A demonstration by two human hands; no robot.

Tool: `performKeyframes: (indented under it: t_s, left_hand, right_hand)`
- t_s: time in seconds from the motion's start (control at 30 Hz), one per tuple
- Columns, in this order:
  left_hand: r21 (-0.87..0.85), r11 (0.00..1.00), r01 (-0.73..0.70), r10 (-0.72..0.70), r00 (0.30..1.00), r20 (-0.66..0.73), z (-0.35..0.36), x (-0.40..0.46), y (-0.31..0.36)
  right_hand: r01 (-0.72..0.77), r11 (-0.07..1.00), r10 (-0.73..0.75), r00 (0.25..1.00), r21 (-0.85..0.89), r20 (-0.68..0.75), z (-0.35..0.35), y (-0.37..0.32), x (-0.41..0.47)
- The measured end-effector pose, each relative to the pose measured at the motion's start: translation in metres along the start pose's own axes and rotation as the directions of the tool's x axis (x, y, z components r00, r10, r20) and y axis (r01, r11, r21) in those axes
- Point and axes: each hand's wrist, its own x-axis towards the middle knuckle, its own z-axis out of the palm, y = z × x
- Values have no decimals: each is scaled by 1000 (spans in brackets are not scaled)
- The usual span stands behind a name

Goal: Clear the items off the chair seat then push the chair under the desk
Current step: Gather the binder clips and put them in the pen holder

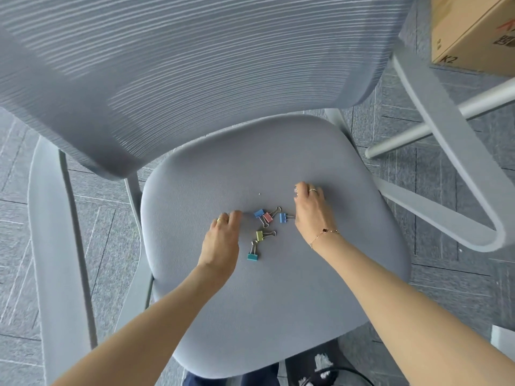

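On the padded fabric chair seat [278,288], curled fingers [235,215] of both hands flank small metal binder clips [267,217].

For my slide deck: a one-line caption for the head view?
Both hands, left and right, close in on five coloured binder clips on the grey chair seat.

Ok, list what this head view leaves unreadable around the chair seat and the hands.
- Right hand: its curled fingers hide the palm side, so whether it already holds a clip is unclear.
- Left hand: fingertips face away; contact with the grey fabric chair seat is uncertain.
- Tiny pale speck on the seat: too small to identify.
- Brown cardboard box: cut off by the top-right edge, print partly unreadable.
- The desk: not identifiable in this view.
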Motion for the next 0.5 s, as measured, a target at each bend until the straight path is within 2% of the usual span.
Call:
performKeyframes:
  t_s: [0.1, 0.27, 0.33, 0.4, 0.5]
  left_hand:
    - [55, 997, 46, -48, 998, 29, 3, -2, 10]
    - [332, 930, -157, 99, 978, 186, 16, -5, 14]
    - [354, 912, -206, 146, 971, 189, 19, -3, 14]
    - [362, 896, -257, 228, 966, 122, 21, -3, 7]
    - [439, 826, -354, 345, 933, 104, 25, -9, -11]
  right_hand:
    - [-7, 996, -1, 996, 91, 89, 0, -2, -4]
    - [64, 998, -64, 998, 7, -25, 6, -8, -9]
    - [109, 993, -111, 993, -56, -46, 9, -8, -13]
    - [141, 978, -154, 985, -155, -80, 8, -8, -17]
    - [158, 967, -169, 985, -200, -40, 10, -7, -22]
